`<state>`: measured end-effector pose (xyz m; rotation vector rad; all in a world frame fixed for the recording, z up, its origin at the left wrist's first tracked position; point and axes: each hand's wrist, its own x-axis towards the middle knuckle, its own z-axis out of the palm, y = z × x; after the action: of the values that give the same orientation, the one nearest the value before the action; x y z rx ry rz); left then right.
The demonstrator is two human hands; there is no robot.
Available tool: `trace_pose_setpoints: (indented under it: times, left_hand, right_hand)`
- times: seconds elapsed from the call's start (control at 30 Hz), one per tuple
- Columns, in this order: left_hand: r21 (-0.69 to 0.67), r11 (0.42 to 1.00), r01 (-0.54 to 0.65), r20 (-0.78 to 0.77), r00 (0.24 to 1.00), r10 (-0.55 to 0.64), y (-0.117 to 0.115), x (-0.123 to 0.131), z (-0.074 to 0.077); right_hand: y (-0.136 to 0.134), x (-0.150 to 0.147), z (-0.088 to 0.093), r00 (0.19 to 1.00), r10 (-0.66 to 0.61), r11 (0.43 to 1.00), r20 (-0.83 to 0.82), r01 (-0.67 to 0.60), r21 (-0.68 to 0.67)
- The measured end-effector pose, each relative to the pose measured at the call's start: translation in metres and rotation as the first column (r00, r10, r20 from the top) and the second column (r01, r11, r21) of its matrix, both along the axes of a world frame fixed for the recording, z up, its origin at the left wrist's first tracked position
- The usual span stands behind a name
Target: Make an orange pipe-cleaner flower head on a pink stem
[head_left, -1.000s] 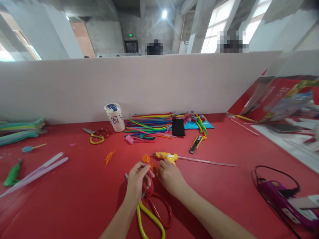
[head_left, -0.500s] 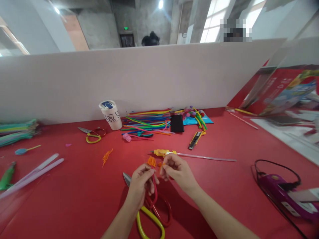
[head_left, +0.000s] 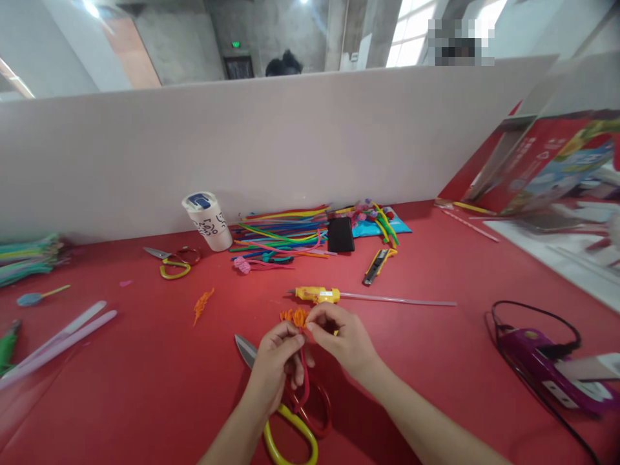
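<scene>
My left hand (head_left: 277, 367) is closed in a pinch on a red pipe cleaner (head_left: 306, 378) topped with a fuzzy orange tuft (head_left: 293, 316). My right hand (head_left: 341, 337) pinches the same piece just beside the tuft, fingers pressed together. Both hands hover low over the red table (head_left: 145, 387). Under them lie large scissors (head_left: 290, 420) with one yellow and one red handle, blade tip showing left of my left hand. A yellow glue gun (head_left: 317, 294) with a clear glue stick (head_left: 397, 300) lies just beyond my hands.
A white cup (head_left: 207, 221), small scissors (head_left: 169, 261), a heap of coloured pipe cleaners (head_left: 281, 234), a black phone (head_left: 340, 234) and a utility knife (head_left: 378, 265) sit by the white partition (head_left: 242, 148). A purple glue gun (head_left: 547, 361) with cord lies right; an orange scrap (head_left: 202, 303) left.
The view tilted down slightly. My hands came closer together on the orange-tipped red pipe cleaner, and my right hand moved from the yellow glue gun to the tuft.
</scene>
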<state>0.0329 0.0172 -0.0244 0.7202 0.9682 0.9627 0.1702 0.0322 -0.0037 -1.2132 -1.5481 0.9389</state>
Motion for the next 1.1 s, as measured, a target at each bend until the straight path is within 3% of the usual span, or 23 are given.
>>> trace_pose_setpoints:
  times: [0.3, 0.57, 0.77, 1.1]
  left_hand:
    - [-0.004, 1.000, -0.003, 0.019, 1.000, 0.003, 0.001, -0.001, 0.000]
    - [0.017, 1.000, 0.003, 0.044, 0.999, -0.004, 0.000, -0.002, 0.000]
    - [0.018, 1.000, 0.004, 0.053, 0.999, -0.005, 0.000, -0.001, 0.000]
    - [0.035, 0.999, -0.012, 0.079, 0.997, 0.009, 0.000, -0.001, -0.001]
  right_hand:
    - [-0.004, -0.003, -0.003, 0.981, -0.087, 0.981, 0.174, 0.054, 0.188]
    - [-0.008, -0.001, -0.011, 0.925, -0.161, 0.863, 0.345, -0.038, 0.504]
    - [-0.008, -0.002, -0.014, 0.901, -0.235, 0.822, 0.364, -0.015, 0.569]
    - [-0.008, 0.000, -0.015, 0.885, -0.254, 0.769, 0.389, -0.059, 0.637]
